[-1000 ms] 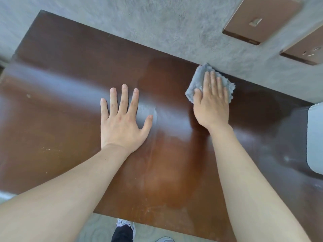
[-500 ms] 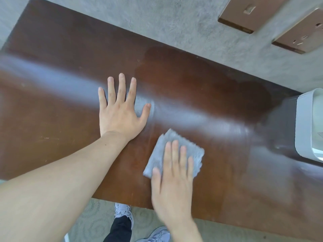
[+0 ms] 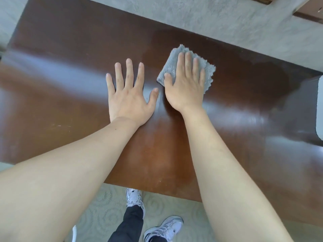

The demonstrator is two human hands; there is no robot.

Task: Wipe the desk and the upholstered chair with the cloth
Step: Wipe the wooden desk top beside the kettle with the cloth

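Note:
A glossy dark-brown wooden desk (image 3: 70, 55) fills the view. A folded grey fluffy cloth (image 3: 208, 70) lies on it right of centre, toward the far edge. My right hand (image 3: 186, 82) presses flat on the cloth with straight fingers. Just to its left, my left hand (image 3: 130, 95) rests palm-down on the bare wood, fingers spread. The thumb of the left hand nearly touches the right hand. No upholstered chair is in view.
A grey rough wall (image 3: 218, 18) runs along the desk's far edge. A white-and-grey object (image 3: 319, 109) sits at the desk's right end, cut off by the frame. Below the near edge are pale patterned carpet (image 3: 104, 215) and my white sneakers (image 3: 162, 229).
My right hand slid the cloth from the far edge down to the near edge, then back up beside my left hand. The left hand stayed planted.

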